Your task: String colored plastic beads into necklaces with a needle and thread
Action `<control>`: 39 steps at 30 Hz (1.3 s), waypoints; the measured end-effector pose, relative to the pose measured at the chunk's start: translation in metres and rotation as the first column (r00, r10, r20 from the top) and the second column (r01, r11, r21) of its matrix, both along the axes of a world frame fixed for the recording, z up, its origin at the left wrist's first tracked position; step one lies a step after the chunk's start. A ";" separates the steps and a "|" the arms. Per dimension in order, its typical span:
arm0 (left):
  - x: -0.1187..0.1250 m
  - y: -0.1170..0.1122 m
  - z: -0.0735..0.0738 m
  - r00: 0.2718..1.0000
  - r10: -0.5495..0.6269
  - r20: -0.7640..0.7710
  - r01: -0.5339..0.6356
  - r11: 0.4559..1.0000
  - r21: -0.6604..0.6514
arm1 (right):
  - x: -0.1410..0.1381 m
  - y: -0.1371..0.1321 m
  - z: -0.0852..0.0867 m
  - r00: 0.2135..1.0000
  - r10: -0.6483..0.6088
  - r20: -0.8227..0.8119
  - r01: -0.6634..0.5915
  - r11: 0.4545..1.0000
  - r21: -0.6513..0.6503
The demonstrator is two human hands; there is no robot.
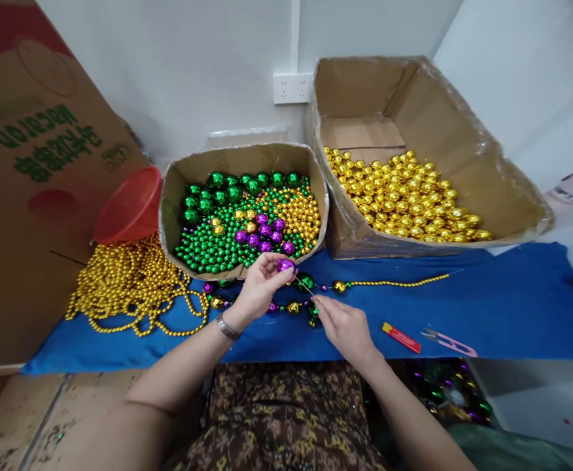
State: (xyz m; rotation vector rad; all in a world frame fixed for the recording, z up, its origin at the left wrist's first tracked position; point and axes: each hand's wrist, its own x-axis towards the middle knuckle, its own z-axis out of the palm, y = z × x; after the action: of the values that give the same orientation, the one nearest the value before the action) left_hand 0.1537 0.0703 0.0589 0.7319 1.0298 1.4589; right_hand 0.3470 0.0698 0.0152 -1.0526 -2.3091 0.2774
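Between the fingertips of my left hand is a shiny purple ball bead. My right hand pinches a thin, straight, needle-like piece that runs up to the bead; whether it passes through the bead I cannot tell. Under and behind both hands, a partly strung garland lies on the blue cloth, with a large green bead, a gold bead and a run of small gold beads trailing right. Part of the garland is hidden by my hands.
Behind the hands stands a cardboard box of green, gold and purple beads. A larger box holds gold beads. Gold bead strands and a red basin are left. A red-yellow packet and pink thread snips lie right.
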 end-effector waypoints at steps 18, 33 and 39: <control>-0.124 0.028 -0.006 -0.201 -0.180 -0.963 -0.068 0.983 -0.169 | -0.002 0.003 0.001 0.999 -0.043 0.032 0.042 0.999 0.026; -0.060 0.001 0.013 0.998 -0.055 0.008 0.056 0.992 -0.117 | -0.011 -0.004 0.006 0.999 0.021 0.033 -0.021 1.000 -0.016; -0.059 0.001 0.010 0.996 -0.089 0.030 0.092 0.989 -0.118 | -0.010 -0.004 0.007 0.998 0.013 0.057 -0.013 1.000 0.003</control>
State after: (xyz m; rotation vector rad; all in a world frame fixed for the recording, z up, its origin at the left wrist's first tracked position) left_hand 0.0952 0.0709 0.0688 0.6644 1.0422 1.3142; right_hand 0.3373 0.0655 0.0222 -1.0570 -2.3670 0.2520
